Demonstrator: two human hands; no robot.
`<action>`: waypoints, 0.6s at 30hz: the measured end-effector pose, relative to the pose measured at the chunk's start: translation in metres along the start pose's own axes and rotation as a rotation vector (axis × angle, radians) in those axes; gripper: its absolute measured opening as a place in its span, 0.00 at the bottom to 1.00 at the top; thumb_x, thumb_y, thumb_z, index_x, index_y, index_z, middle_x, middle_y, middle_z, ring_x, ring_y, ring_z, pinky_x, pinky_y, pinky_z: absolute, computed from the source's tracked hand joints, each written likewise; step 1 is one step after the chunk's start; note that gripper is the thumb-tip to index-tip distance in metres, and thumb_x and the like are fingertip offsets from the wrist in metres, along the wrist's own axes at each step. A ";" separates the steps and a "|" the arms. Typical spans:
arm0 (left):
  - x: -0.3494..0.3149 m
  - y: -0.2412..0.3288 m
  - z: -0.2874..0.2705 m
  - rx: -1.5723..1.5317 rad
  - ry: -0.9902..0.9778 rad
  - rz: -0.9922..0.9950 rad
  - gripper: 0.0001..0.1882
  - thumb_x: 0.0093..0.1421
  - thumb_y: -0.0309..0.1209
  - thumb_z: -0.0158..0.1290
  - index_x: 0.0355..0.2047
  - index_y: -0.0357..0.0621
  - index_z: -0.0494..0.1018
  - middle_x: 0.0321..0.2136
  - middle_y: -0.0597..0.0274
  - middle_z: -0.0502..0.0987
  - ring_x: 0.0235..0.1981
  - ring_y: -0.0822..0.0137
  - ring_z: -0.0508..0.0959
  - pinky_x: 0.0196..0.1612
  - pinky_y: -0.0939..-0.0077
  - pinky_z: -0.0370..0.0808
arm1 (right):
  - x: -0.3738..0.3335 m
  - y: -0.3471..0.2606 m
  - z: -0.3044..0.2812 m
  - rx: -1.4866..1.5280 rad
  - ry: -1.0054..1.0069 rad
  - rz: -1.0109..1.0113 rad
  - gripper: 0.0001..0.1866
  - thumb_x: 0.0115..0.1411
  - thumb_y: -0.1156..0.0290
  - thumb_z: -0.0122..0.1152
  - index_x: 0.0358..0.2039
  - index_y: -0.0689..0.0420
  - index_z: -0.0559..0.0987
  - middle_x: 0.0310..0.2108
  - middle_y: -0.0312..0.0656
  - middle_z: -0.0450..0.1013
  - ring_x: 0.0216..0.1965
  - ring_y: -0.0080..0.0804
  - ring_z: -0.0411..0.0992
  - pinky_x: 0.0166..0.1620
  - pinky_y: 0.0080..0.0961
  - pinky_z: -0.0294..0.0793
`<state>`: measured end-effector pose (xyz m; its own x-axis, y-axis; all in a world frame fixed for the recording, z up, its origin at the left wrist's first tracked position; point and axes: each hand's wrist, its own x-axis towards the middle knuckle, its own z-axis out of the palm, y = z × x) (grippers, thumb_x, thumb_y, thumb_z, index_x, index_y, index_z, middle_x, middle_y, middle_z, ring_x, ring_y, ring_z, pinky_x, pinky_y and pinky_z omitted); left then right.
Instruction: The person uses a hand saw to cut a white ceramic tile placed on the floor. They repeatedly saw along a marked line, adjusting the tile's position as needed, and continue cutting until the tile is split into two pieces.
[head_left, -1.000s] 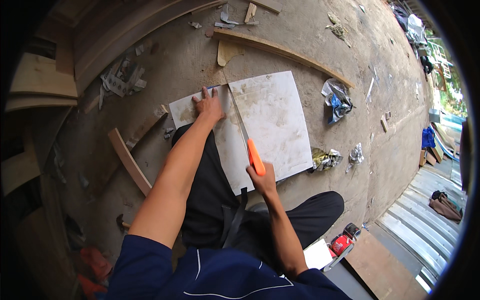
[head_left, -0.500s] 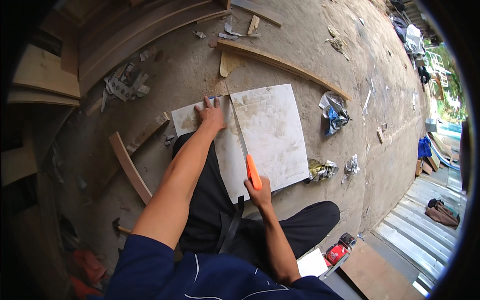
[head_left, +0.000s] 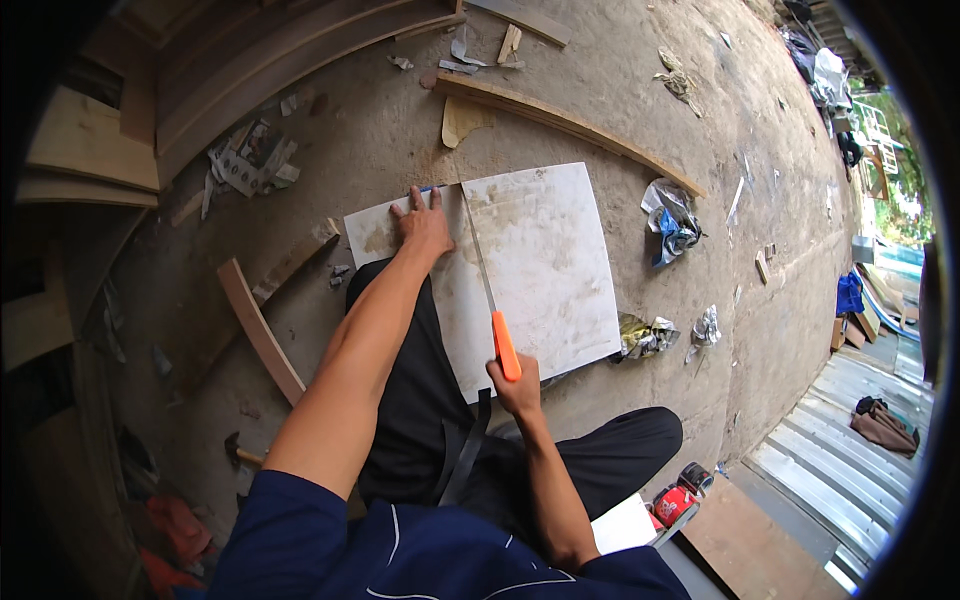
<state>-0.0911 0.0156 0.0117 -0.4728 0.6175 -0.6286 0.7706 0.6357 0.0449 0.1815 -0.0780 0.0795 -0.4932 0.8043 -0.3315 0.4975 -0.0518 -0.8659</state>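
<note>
A stained white board (head_left: 550,260) lies in front of me, partly over my left thigh. My right hand (head_left: 517,384) is closed round the orange handle of a handsaw (head_left: 507,345). The saw's thin blade runs away from me along a line in the board, up to its far edge. Left of the blade, my left hand (head_left: 427,229) lies flat on the board with fingers spread, its fingertips near the far edge. A bit of something blue shows under the far edge beside those fingers. What supports the board is mostly hidden.
A long wooden strip (head_left: 570,122) lies beyond the board. To the left are a curved wood piece (head_left: 261,332), a hammer (head_left: 236,450) and wooden furniture (head_left: 300,75). Crumpled wrappers (head_left: 672,225) lie to the right. Red tape rolls (head_left: 676,504) sit near my right knee.
The saw and my right hand have barely shifted along the same line. My left hand keeps its place on the board.
</note>
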 end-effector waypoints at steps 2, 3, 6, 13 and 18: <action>-0.002 0.001 0.001 -0.010 0.002 0.023 0.64 0.37 0.50 0.68 0.67 0.49 0.40 0.66 0.37 0.40 0.57 0.49 0.68 0.65 0.48 0.48 | 0.007 -0.001 0.001 -0.050 -0.009 -0.002 0.12 0.48 0.71 0.59 0.15 0.64 0.72 0.13 0.48 0.67 0.15 0.36 0.68 0.24 0.31 0.67; -0.002 0.003 0.000 -0.014 0.006 0.020 0.64 0.37 0.50 0.68 0.67 0.49 0.40 0.66 0.37 0.40 0.57 0.49 0.69 0.65 0.47 0.48 | 0.016 -0.004 0.002 -0.077 -0.009 -0.006 0.12 0.48 0.70 0.59 0.15 0.64 0.72 0.13 0.48 0.67 0.15 0.36 0.67 0.24 0.31 0.67; -0.002 0.014 0.000 -0.032 0.014 0.034 0.64 0.37 0.50 0.68 0.67 0.48 0.40 0.66 0.36 0.39 0.56 0.49 0.70 0.65 0.47 0.48 | 0.090 -0.007 0.014 -0.122 0.046 -0.073 0.14 0.47 0.67 0.60 0.16 0.66 0.72 0.13 0.53 0.66 0.15 0.41 0.68 0.23 0.34 0.65; -0.001 0.002 0.003 0.014 -0.025 -0.015 0.65 0.38 0.49 0.67 0.68 0.49 0.36 0.66 0.37 0.39 0.55 0.50 0.71 0.65 0.48 0.47 | 0.050 -0.020 0.011 -0.071 0.050 0.023 0.13 0.49 0.69 0.58 0.16 0.65 0.71 0.11 0.45 0.64 0.15 0.28 0.64 0.24 0.30 0.65; 0.000 0.014 -0.001 -0.034 -0.079 0.026 0.64 0.39 0.48 0.66 0.68 0.49 0.35 0.66 0.36 0.37 0.57 0.50 0.69 0.66 0.48 0.46 | 0.060 -0.017 0.012 -0.049 0.079 0.059 0.14 0.50 0.69 0.58 0.15 0.65 0.70 0.11 0.44 0.64 0.15 0.27 0.63 0.23 0.29 0.64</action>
<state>-0.0809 0.0250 0.0135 -0.4169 0.5962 -0.6861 0.7662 0.6366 0.0876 0.1349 -0.0356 0.0702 -0.4051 0.8449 -0.3494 0.5590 -0.0735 -0.8259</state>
